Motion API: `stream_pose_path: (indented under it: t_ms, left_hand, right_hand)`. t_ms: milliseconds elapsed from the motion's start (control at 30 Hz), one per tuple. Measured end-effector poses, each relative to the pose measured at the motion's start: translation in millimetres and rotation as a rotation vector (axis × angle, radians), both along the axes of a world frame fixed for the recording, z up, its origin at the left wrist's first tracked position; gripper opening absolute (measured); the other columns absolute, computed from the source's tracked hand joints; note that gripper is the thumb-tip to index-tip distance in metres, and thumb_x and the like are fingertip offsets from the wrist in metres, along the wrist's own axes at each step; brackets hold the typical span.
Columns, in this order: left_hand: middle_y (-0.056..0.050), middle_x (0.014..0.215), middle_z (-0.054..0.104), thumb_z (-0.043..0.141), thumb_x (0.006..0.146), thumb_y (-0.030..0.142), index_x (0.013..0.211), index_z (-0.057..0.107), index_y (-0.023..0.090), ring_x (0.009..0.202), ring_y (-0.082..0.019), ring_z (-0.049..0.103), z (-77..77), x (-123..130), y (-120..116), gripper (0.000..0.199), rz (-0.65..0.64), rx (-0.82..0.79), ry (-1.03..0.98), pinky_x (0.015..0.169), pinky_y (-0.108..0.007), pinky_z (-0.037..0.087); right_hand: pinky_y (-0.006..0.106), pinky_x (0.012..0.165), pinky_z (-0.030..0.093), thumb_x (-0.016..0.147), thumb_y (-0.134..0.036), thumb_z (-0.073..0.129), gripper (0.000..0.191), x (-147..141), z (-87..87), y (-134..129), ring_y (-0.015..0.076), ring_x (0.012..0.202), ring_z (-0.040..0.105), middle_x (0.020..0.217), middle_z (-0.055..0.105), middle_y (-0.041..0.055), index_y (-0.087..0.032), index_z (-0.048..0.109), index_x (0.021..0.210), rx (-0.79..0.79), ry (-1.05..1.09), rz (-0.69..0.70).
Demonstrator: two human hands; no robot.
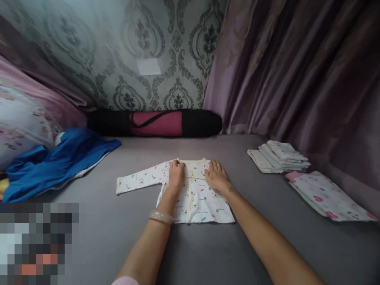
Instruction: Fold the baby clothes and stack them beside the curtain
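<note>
Infant's long-sleeved shirt (204,202), white with small coloured prints, laid out on the grey-sheeted bed (118,233), well short of the far edge. The collar points toward that edge; the left-hand sleeve extends straight toward the left edge, while the other appears folded across the chest.

The two hands are apart, both touching the upper shirt. Left hand (177,174): fingers bent at the collar; whether fabric is pinched cannot be told. A pale bangle (161,217) encircles its wrist. Right hand (216,176): flat, fingers extended over the opposite shoulder.

Toward the right edge, a stack of folded cloths (283,156) lies just beyond a folded pink-and-white printed cloth (335,196). A black-and-maroon cylindrical bag (157,124) lies along the far edge, against the patterned wall (178,51). Toward the far left corner, a crumpled blue cloth (62,158).
</note>
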State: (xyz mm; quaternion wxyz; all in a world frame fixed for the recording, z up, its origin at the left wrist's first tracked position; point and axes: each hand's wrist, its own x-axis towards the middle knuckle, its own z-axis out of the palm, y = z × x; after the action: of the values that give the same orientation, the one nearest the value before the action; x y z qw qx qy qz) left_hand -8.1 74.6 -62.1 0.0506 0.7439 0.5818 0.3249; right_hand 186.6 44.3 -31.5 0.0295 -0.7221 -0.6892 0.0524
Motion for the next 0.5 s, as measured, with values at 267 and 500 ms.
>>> stream_pose_path:
  t_ms: [267, 500]
  left_hand:
    - [-0.013, 0.114, 0.06, 0.045, 0.088, 0.017, 0.088, 0.063, 0.017, 0.115, -0.029, 0.049, 5.0, 5, -8, 0.018, -0.019, 0.139, 0.133, 0.099, -0.044, 0.04]
    - [-0.016, 0.116, 0.06, 0.042, 0.083, 0.006, 0.103, 0.055, 0.013, 0.119, -0.026, 0.051, 3.8, 6, -5, 0.025, -0.062, 0.008, 0.143, 0.103, -0.043, 0.037]
  right_hand:
    - [0.044, 0.116, 0.003, 0.094, -0.022, 0.027, 0.056, -57, 17.6, -4, 0.0262, 0.145, 0.015, 0.154, 0.026, 0.0165, -0.002, 0.034, 0.145, 0.156, 0.039, 0.19]
    - [0.043, 0.117, 0.005, 0.097, -0.035, 0.022, 0.062, -69, 1.2, -9, 0.0243, 0.145, 0.013, 0.157, 0.019, 0.0135, -0.002, 0.024, 0.149, 0.046, 0.155, 0.164]
